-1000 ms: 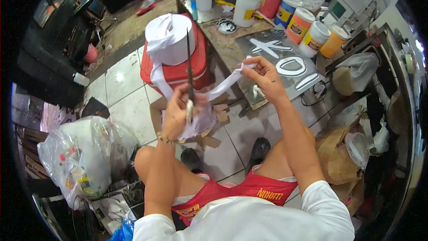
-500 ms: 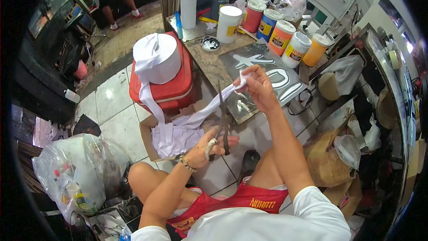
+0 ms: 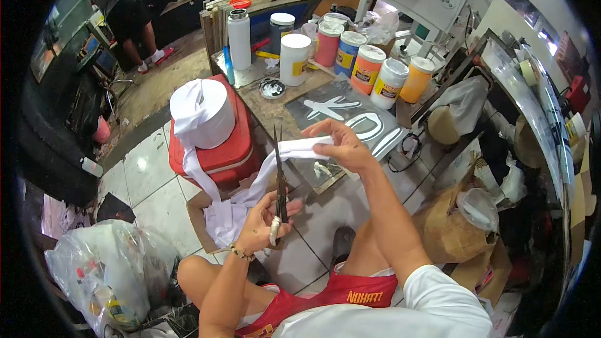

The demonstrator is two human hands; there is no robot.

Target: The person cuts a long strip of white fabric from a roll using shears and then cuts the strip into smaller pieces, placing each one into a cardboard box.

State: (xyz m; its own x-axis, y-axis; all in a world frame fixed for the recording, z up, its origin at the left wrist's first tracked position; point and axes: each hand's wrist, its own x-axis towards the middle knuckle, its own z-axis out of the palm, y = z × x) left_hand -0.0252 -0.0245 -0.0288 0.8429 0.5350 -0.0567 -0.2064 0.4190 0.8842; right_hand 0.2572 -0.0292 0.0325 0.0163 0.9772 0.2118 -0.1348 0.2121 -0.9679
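Observation:
My left hand [image 3: 263, 224] is closed on the handles of dark scissors [image 3: 279, 181], whose long blades point up and look slightly parted. Between the fingers of my right hand [image 3: 344, 145] is the end of a white fabric strip [image 3: 288, 150]. The strip passes by the scissor blades and runs down to a pile of white strips [image 3: 225, 218] in a cardboard box [image 3: 199, 220]. From there a length leads up to a large white roll [image 3: 210, 119] on a red cooler [image 3: 241, 150].
Paint jars [image 3: 368, 70] stand on a low wooden table [image 3: 253, 100] beside a grey stencil board [image 3: 332, 116]. A plastic bag [image 3: 113, 269] lies at the left, a brown paper bag [image 3: 447, 225] at the right. Another person [image 3: 125, 19] stands at the back left.
The scissors have swung upright and now stand beside the strip. My right hand has moved lower and holds the strip more level. The view has shifted, showing more of the other person.

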